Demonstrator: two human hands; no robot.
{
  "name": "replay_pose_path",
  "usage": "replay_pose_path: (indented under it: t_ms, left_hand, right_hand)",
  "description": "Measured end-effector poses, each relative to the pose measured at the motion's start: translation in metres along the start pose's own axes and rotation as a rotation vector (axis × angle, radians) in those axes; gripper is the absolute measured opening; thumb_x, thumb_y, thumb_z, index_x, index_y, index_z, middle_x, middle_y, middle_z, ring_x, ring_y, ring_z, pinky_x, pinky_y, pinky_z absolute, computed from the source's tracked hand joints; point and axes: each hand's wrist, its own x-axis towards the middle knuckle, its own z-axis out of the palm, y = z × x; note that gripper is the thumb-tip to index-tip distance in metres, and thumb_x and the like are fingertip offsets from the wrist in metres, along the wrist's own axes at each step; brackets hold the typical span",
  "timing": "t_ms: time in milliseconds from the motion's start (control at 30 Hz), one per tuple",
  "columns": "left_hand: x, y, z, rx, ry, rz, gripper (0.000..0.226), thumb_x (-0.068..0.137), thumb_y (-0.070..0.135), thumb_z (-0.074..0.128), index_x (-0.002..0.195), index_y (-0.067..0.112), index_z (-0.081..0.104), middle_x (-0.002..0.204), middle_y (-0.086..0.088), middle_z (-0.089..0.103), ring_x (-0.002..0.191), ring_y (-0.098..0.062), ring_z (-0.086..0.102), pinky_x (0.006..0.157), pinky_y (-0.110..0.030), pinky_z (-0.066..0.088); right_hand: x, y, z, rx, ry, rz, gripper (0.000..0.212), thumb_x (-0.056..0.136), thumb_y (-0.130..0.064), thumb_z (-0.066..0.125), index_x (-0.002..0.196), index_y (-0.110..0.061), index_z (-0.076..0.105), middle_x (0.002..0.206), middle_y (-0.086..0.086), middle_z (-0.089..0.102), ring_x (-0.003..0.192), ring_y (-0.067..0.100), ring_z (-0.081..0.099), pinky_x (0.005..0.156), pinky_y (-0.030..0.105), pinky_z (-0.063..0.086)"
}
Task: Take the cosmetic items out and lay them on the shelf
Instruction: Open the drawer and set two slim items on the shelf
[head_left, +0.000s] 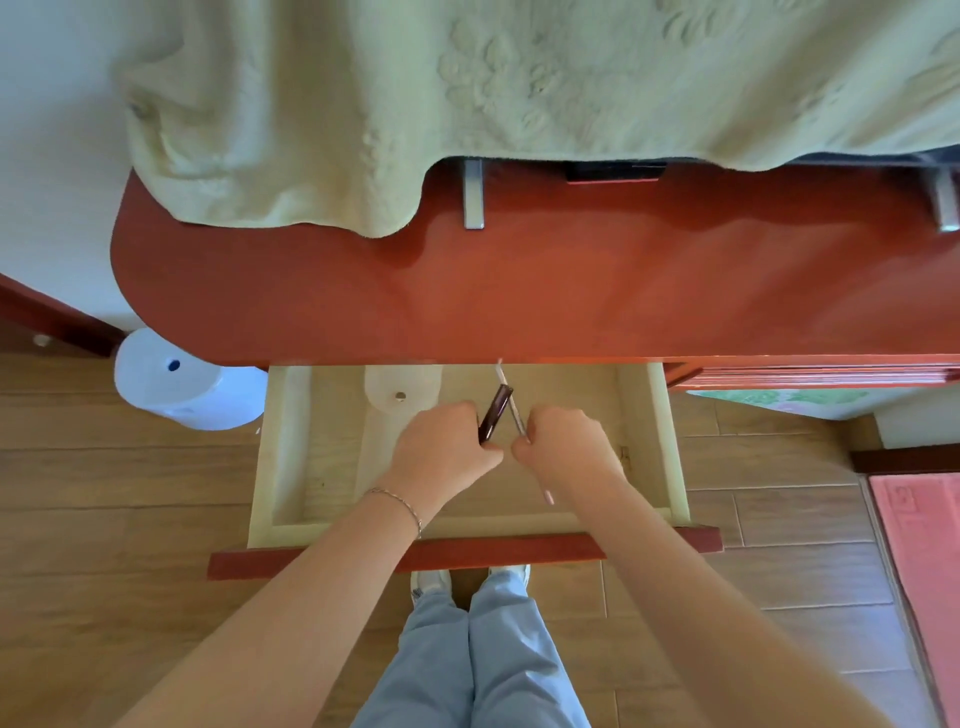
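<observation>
So I'm at the pick-up step here — both hands are down in the open drawer (291, 467), nothing on the shelf yet as far as I can tell. My left hand (441, 452) has its fingers curled round a dark, stubby tube (494, 420), maybe a lipstick or mascara, which sticks out toward 12 o'clock. My right hand (569, 449) pinches a thin pale stick (511, 410), some kind of pencil or liner; one end pokes up toward 12 under the shelf edge, the other shows past my wrist at around 5 o'clock. The two items nearly cross between my hands, close but I can't tell if they touch.

The red shelf (519, 291) sits right above the drawer at 12 o'clock, with a yellow-green towel (363, 104) draped over its far side. A whitish tub (402, 389) sits at the back of the drawer, at about 11 from my left hand.

Next move, I reckon: lift both clear of the shelf lip, then lay them flat on the bare red part — not on the towel.
</observation>
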Motion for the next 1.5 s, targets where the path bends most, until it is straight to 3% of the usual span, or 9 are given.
replay_pose_path:
  t_ms: [267,367,500,700,933,1100,1333,1433,1500]
  left_hand:
    - [0.013,0.062,-0.071,-0.174,0.154,0.127,0.025,0.080,0.033,0.055,0.068,0.016,0.042,0.062,0.002,0.050,0.057,-0.020,0.046,0.047,-0.030,0.028]
    - [0.048,0.079,-0.092,-0.118,0.141,0.086,0.026,0.080,0.039,0.056,0.068,0.018,0.045,0.068,-0.001,0.057,0.067,-0.024,0.056,0.051,-0.030,0.035]
    - [0.086,0.095,-0.096,-0.117,0.145,0.026,0.027,0.081,0.038,0.053,0.080,0.011,0.057,0.069,-0.006,0.064,0.072,-0.026,0.063,0.061,-0.030,0.044]
    - [0.122,0.110,-0.078,-0.125,0.122,-0.026,0.026,0.082,0.037,0.052,0.067,0.016,0.047,0.078,-0.008,0.066,0.076,-0.030,0.066,0.066,-0.030,0.047]
    - [0.132,0.126,-0.072,-0.104,0.163,-0.021,0.027,0.085,0.037,0.051,0.082,0.010,0.050,0.077,-0.008,0.061,0.076,-0.031,0.061,0.062,-0.029,0.043]
    - [0.132,0.140,-0.066,-0.088,0.169,-0.011,0.025,0.087,0.033,0.051,0.077,0.011,0.047,0.071,-0.005,0.052,0.069,-0.028,0.051,0.060,-0.029,0.038]
    - [0.106,0.120,-0.066,-0.198,0.213,0.021,0.029,0.088,0.041,0.050,0.084,0.012,0.052,0.077,-0.003,0.060,0.074,-0.027,0.058,0.062,-0.030,0.041]
    - [0.067,0.086,-0.070,-0.359,0.272,0.023,0.025,0.088,0.042,0.046,0.087,0.019,0.054,0.072,0.002,0.064,0.069,-0.021,0.062,0.062,-0.031,0.046]
    - [0.036,0.055,-0.063,-0.441,0.233,-0.011,0.023,0.088,0.040,0.045,0.086,0.021,0.058,0.066,0.004,0.064,0.064,-0.014,0.064,0.065,-0.032,0.050]
  right_hand:
    - [-0.027,0.034,-0.079,0.153,0.181,-0.008,0.014,0.081,-0.025,0.055,0.073,-0.013,0.055,0.068,0.002,0.058,0.062,0.022,0.051,0.050,0.025,0.037]
    - [0.008,0.029,-0.110,0.242,0.215,0.017,0.017,0.080,-0.028,0.056,0.069,-0.016,0.051,0.070,0.002,0.060,0.057,0.017,0.050,0.045,0.022,0.034]
    - [0.057,0.024,-0.135,0.275,0.252,0.049,0.021,0.083,-0.029,0.056,0.087,-0.009,0.060,0.073,0.002,0.062,0.057,0.014,0.053,0.045,0.020,0.035]
    - [0.098,0.034,-0.145,0.145,0.282,0.095,0.026,0.082,-0.025,0.055,0.061,-0.013,0.044,0.059,0.001,0.050,0.052,0.020,0.050,0.043,0.022,0.033]
    - [0.105,0.045,-0.129,0.089,0.295,0.103,0.028,0.085,-0.028,0.052,0.064,-0.016,0.040,0.065,0.002,0.050,0.053,0.018,0.046,0.042,0.024,0.029]
    - [0.100,0.050,-0.127,0.070,0.330,0.094,0.030,0.089,-0.038,0.048,0.073,-0.013,0.046,0.064,0.002,0.050,0.053,0.019,0.047,0.041,0.023,0.030]
    - [0.074,0.044,-0.133,0.094,0.388,0.070,0.022,0.090,-0.030,0.048,0.091,-0.009,0.050,0.064,0.002,0.053,0.052,0.016,0.050,0.043,0.024,0.034]
    - [0.042,0.033,-0.125,0.218,0.534,-0.052,0.018,0.090,-0.028,0.047,0.086,-0.010,0.050,0.069,0.003,0.058,0.060,0.022,0.055,0.052,0.028,0.040]
    - [0.016,0.019,-0.102,0.346,0.462,-0.130,0.019,0.090,-0.029,0.050,0.079,-0.013,0.053,0.063,-0.001,0.056,0.053,0.015,0.050,0.048,0.025,0.038]
